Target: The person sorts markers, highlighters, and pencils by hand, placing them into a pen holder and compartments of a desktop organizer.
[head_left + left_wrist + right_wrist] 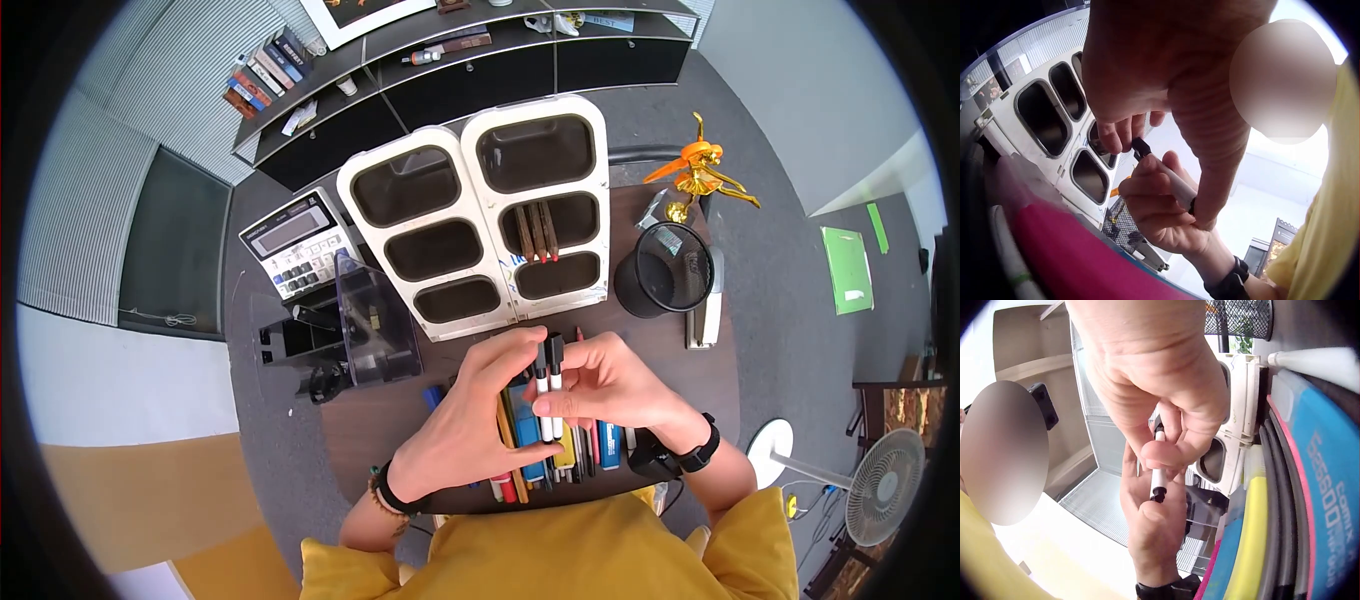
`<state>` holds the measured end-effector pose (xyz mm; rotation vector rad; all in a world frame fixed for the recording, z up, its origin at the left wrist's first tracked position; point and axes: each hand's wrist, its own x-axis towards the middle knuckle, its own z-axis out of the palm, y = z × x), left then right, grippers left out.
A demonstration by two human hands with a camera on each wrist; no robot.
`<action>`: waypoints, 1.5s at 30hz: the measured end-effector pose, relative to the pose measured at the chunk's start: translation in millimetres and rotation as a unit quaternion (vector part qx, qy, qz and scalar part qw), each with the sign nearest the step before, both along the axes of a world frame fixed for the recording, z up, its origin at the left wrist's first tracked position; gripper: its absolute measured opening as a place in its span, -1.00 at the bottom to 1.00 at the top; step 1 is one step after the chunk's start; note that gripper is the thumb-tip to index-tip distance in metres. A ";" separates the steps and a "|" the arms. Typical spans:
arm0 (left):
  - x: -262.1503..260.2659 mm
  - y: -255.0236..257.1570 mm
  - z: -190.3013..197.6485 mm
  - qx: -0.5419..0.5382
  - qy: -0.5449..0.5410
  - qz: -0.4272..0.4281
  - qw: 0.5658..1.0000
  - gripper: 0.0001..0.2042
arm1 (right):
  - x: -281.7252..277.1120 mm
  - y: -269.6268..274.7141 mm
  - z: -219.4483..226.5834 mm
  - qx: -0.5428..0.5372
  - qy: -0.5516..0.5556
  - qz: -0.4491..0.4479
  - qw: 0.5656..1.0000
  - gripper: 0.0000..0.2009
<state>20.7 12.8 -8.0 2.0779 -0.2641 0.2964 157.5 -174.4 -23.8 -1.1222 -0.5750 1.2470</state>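
Note:
Two slim white markers (557, 392) with black caps stand side by side between the hands, caps pointing away from the body. My right hand (622, 385) pinches them mid-barrel between thumb and fingers. The left hand (462, 420) spans their length, thumb at the lower ends and fingertips by the caps. In the left wrist view a white barrel (1175, 186) runs between the right fingers and the left thumb. Beneath the hands lies a row of pens and highlighters, among them a yellow highlighter (566, 452) and a blue one (609, 446).
Behind the hands stands a white tray (484, 235) with several dark compartments; three dark red-tipped pencils (537, 232) lean in one. A black mesh cup (640, 292), a stapler (707, 318) and a golden figurine (698, 172) are at right. A clear-and-black organizer (378, 335) and calculator (300, 245) are at left.

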 end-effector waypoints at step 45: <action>-1.6 0.4 -4.3 -0.006 0.013 -0.050 0.999 0.07 | 1.6 -2.9 -11.4 0.087 0.044 0.124 0.987 -0.71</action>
